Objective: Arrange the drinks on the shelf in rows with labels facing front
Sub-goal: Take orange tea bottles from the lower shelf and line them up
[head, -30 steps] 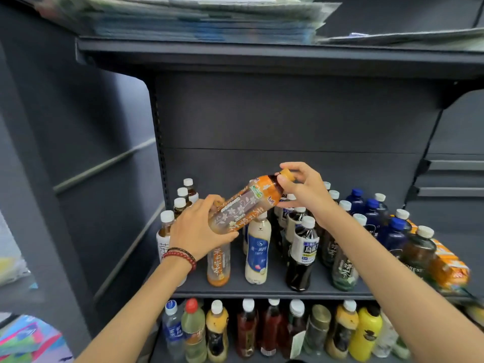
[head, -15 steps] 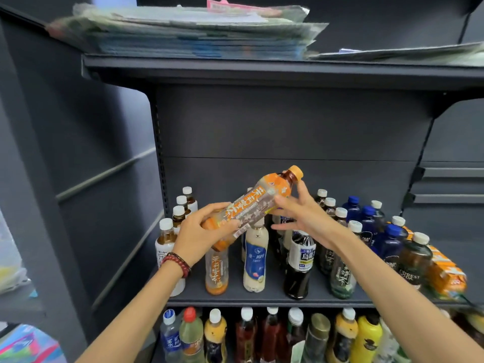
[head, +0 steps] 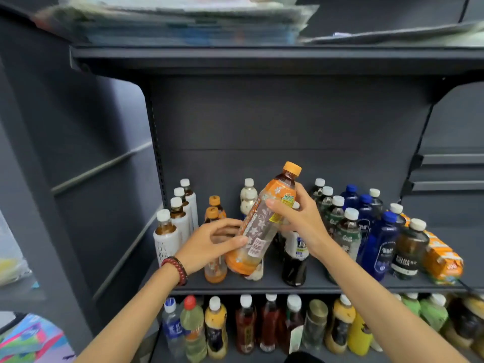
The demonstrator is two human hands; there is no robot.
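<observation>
An orange-capped tea bottle (head: 264, 221) with an orange and clear label is tilted, cap up to the right, above the middle shelf (head: 340, 285). My left hand (head: 209, 242) holds its lower half, thumb by the barcode. My right hand (head: 298, 218) grips its upper label. Behind stand two more orange-capped bottles (head: 213, 210), a row of white-labelled tea bottles (head: 170, 231) at the left, a dark bottle (head: 294, 260) under my right wrist, green-labelled bottles (head: 345, 231) and blue bottles (head: 379, 247) to the right.
A dark Forest bottle (head: 408, 250) and an orange pack (head: 440, 258) lying on its side sit at the shelf's right end. The lower shelf holds several mixed bottles (head: 246, 326). Stacked papers (head: 183, 19) lie on the top shelf. Grey panels flank the left.
The bottle has swung from nearly lying flat to much more upright, cap rising. My right hand slid from the cap down onto the upper label; my left shifted along the lower body.
</observation>
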